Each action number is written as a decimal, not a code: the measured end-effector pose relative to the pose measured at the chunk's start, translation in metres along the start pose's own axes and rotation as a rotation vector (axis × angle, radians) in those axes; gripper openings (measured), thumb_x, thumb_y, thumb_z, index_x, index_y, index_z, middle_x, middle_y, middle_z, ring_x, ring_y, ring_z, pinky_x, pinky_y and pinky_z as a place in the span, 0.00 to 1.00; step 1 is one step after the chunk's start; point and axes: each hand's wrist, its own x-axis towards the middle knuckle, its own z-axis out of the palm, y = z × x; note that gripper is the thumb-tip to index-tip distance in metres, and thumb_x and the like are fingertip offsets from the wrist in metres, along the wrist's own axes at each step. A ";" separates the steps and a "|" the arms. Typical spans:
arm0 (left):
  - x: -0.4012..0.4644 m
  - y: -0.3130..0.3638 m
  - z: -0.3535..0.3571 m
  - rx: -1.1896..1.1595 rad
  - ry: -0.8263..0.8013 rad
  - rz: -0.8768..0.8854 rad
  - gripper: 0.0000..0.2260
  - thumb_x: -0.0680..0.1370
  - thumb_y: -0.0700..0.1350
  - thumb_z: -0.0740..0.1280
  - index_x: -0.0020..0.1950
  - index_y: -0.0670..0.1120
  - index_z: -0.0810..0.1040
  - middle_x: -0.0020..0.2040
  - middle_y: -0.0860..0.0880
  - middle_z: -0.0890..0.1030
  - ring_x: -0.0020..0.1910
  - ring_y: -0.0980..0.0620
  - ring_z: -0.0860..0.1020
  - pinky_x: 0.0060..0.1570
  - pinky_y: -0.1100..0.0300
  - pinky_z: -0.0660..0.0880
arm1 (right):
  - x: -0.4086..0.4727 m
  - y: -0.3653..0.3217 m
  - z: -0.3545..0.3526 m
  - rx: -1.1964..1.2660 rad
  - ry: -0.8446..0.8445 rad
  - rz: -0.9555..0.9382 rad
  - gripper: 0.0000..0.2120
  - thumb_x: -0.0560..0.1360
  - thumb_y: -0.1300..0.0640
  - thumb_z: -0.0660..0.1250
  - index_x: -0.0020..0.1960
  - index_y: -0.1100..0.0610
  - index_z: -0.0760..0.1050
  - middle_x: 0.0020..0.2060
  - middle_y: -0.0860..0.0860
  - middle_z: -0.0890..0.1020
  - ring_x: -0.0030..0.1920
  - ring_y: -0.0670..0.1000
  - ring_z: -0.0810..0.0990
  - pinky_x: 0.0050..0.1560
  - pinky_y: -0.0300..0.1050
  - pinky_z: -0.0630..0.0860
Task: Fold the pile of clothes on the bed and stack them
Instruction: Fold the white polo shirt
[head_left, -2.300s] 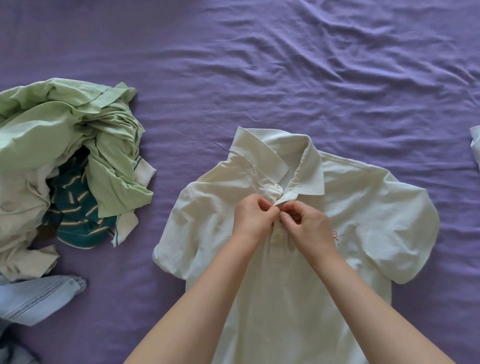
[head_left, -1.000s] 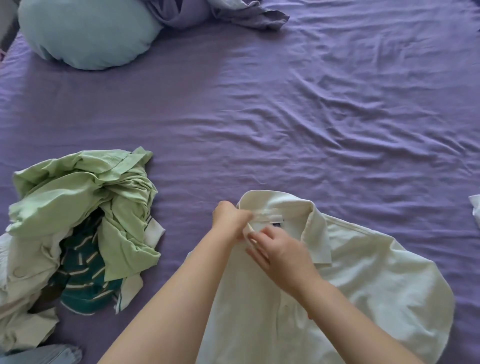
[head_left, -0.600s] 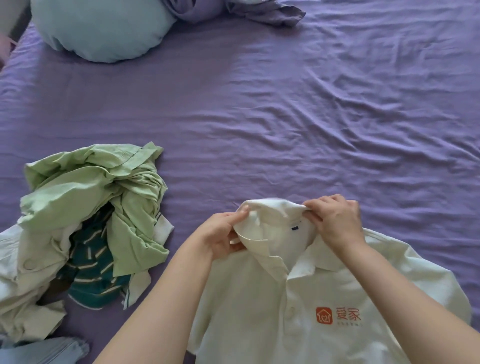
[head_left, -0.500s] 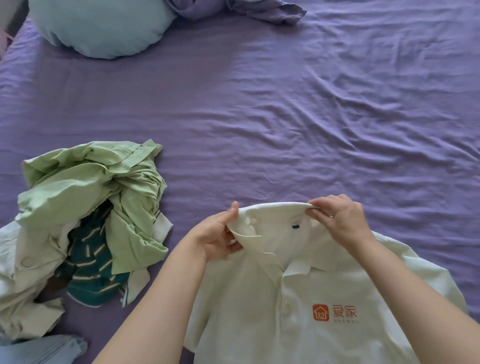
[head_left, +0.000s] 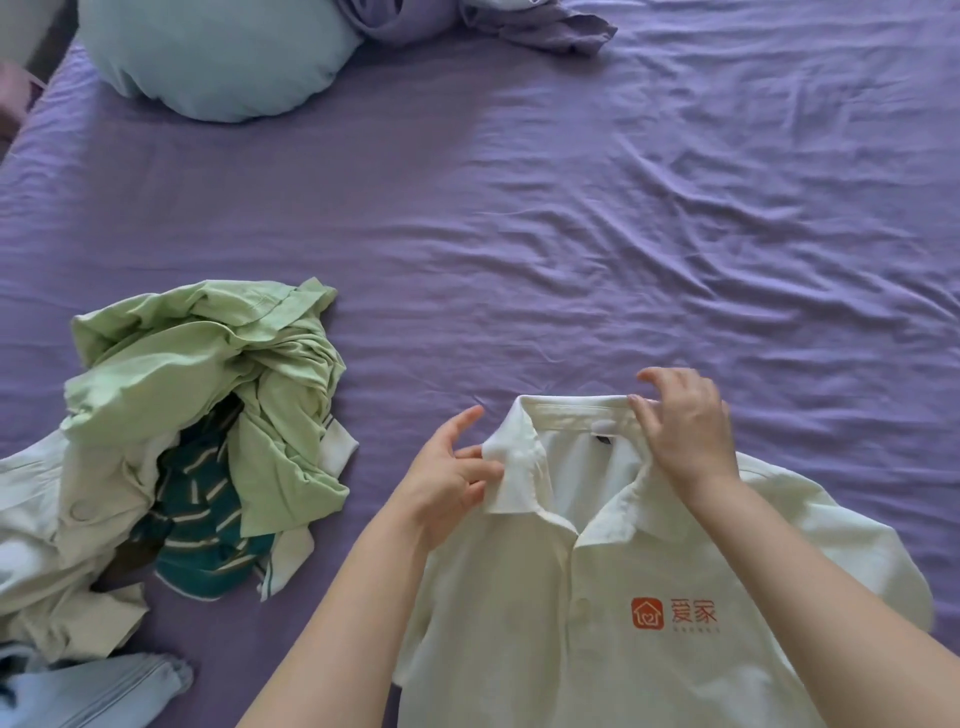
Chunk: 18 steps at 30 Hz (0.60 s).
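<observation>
A cream polo shirt (head_left: 649, 597) with an orange logo lies face up on the purple bed sheet (head_left: 571, 234), collar pointing away from me. My left hand (head_left: 447, 478) has its fingertips against the collar's left flap (head_left: 519, 457), with the thumb lifted clear. My right hand (head_left: 680, 426) sits at the collar's back right rim; its thumb touches the rim and the fingers are raised above it. A pile of unfolded clothes (head_left: 197, 415) lies to the left: a light green garment on top, a teal striped one and pale ones beneath.
A light blue pillow (head_left: 218, 57) and a bunched purple cloth (head_left: 493, 21) lie at the head of the bed. Pale denim (head_left: 93, 691) shows at the bottom left corner. The bed's left edge (head_left: 21, 124) runs along the upper left.
Earlier both hands worked at the shirt's button placket, then moved up and gripped the raised collar. Now the collar lies folded down and both hands have loosened their hold.
</observation>
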 end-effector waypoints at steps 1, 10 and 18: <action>0.001 -0.001 0.002 -0.003 0.007 0.000 0.35 0.71 0.23 0.62 0.71 0.53 0.65 0.46 0.44 0.84 0.41 0.50 0.83 0.35 0.60 0.78 | -0.006 -0.005 0.000 -0.047 0.053 -0.076 0.12 0.74 0.59 0.69 0.57 0.60 0.77 0.53 0.58 0.79 0.56 0.62 0.74 0.54 0.54 0.67; -0.023 -0.017 0.013 0.414 0.077 0.131 0.35 0.74 0.29 0.60 0.76 0.52 0.56 0.51 0.51 0.82 0.51 0.53 0.80 0.56 0.60 0.74 | -0.063 -0.061 0.040 0.190 -0.314 -0.026 0.16 0.76 0.50 0.63 0.63 0.53 0.70 0.47 0.49 0.81 0.50 0.53 0.79 0.47 0.49 0.74; -0.050 -0.036 -0.059 1.157 0.422 -0.090 0.25 0.70 0.51 0.68 0.67 0.52 0.68 0.61 0.51 0.75 0.62 0.47 0.73 0.57 0.55 0.70 | -0.075 -0.061 0.047 -0.180 0.015 -0.483 0.23 0.61 0.69 0.74 0.55 0.59 0.79 0.52 0.57 0.81 0.52 0.60 0.80 0.49 0.53 0.75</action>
